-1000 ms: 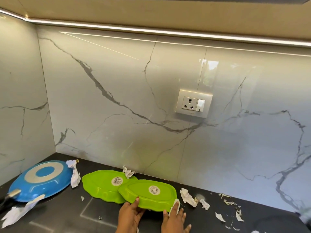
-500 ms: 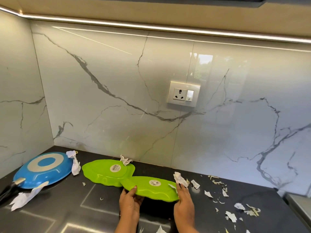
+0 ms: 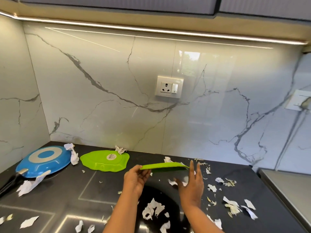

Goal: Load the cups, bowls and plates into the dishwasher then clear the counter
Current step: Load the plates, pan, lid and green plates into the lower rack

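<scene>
- Plates step, I'd say: one green plate [image 3: 165, 166] is up off the counter [image 3: 252, 185], roughly level and seen edge-on, held between the two hands.
- Left hand [image 3: 137, 179] grips the plate's left end, fingers curled round the rim.
- Right hand [image 3: 191, 184] is flat, fingers straight and pointing up, right at the plate's other tip. Can't tell if it's actually touching.
- Second green plate [image 3: 104, 161] lies upside down on the counter near the wall, between the upturned blue pan [image 3: 45, 161] and the held plate, apart from both.
- Next move, my guess: carry the held plate to the dishwasher, which isn't in view, so that means turning away. The right hand probably wants a proper hold first, since a one-sided grip on a thin rim could slip. After that, the second plate, then the paper scraps [image 3: 153, 210] all over the counter.
- Writing: the round white sticker [image 3: 111, 156] on the second plate has print, too small to read. Wall socket [image 3: 169, 86] shows no legible brand.
</scene>
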